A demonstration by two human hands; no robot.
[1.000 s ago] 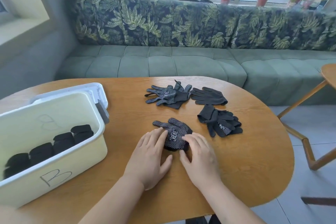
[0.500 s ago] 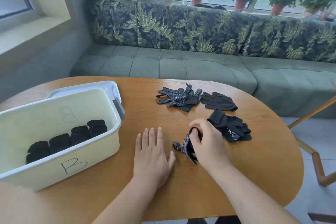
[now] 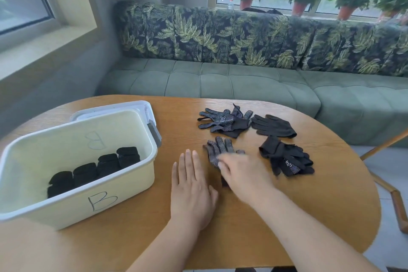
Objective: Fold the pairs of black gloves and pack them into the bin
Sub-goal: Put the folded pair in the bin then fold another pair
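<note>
A black dotted glove [image 3: 217, 150] lies on the wooden table [image 3: 309, 216] with its fingers pointing away from me. My right hand [image 3: 241, 173], blurred by motion, lies over the glove's cuff end with fingers stretched out. Just left of the glove, my left hand [image 3: 192, 185] rests flat on the table, holding nothing. The cream bin [image 3: 72, 210] marked "B" stands at the left with several folded black gloves [image 3: 97, 168] in a row inside. More loose gloves lie beyond: a dotted pair [image 3: 223, 120], a plain black one [image 3: 273, 126] and a small heap [image 3: 287, 159].
A white lid [image 3: 114, 107] sits behind the bin. A green sofa [image 3: 220, 81] runs along the table's far side. At the right a wooden chair leg [image 3: 395, 203] stands by the table's edge. Potted plants line the window sill.
My right hand had lifted the glove off the table half a second ago; now the glove lies flat again under that hand. The left hand stayed flat on the table.
</note>
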